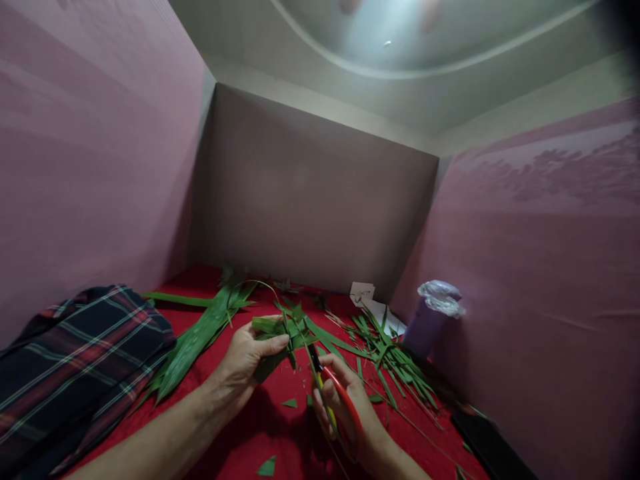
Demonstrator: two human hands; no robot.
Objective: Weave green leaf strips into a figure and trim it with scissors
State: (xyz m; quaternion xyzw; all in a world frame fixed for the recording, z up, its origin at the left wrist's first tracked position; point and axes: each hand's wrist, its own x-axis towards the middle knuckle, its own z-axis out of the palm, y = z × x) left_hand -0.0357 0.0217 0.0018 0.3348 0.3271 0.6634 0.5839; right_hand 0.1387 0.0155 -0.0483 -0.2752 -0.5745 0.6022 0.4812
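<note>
My left hand [246,361] is closed around a bundle of folded green leaf strips [274,331] held just above the red cloth [280,440]. My right hand [345,403] grips red-handled scissors [334,387], whose dark blades point up toward the leaf bundle and almost touch it. Both hands work close together near the middle of the cloth.
Long green leaves [200,333] lie at the left, and a heap of cut strips [395,363] lies at the right. A dark plaid fabric [75,373] sits far left. A purple bin with a plastic liner [433,317] and white paper [367,297] stand near the back wall. Small green offcuts [267,467] dot the cloth.
</note>
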